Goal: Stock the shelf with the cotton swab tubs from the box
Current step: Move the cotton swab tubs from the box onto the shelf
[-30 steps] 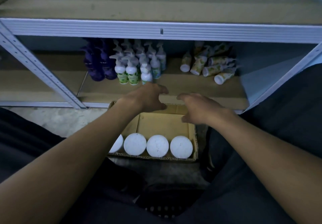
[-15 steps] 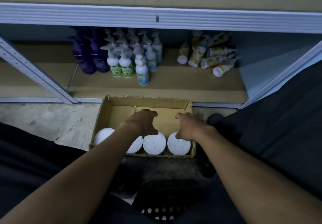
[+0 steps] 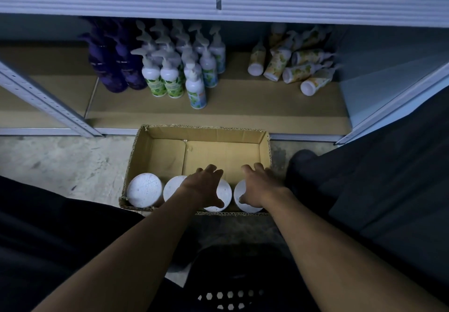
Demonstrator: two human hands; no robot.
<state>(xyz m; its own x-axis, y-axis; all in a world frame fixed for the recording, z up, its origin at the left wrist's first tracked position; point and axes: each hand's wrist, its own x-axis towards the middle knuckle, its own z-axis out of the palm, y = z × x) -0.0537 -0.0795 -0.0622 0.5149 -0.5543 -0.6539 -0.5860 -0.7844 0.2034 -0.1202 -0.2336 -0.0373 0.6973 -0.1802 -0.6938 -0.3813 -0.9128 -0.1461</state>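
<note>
1. We find four white-lidded cotton swab tubs in a row along the near wall of the cardboard box, which stands on the floor just in front of the lowest shelf
2. The far half of the box is bare; no tub is visible on the shelf, so we judge the four in view are all left to move
3. Our left hand lies over the third tub, fingers spread and reaching past its far edge, thumb at its near side; a firm hold we cannot confirm
4. Our right hand lies over the fourth tub, fingers spread likewise; we cannot tell whether it grips
5. The first tub and second tub stand untouched at the left
6. The shelf carries purple bottles, upright pump bottles and fallen tubes
7. We judge the open room to be the bare front strip of the shelf and the gap between pump bottles and tubes
8. The rail overhead and the slanted upright bound the opening; lifts must clear the box's far wall
</note>
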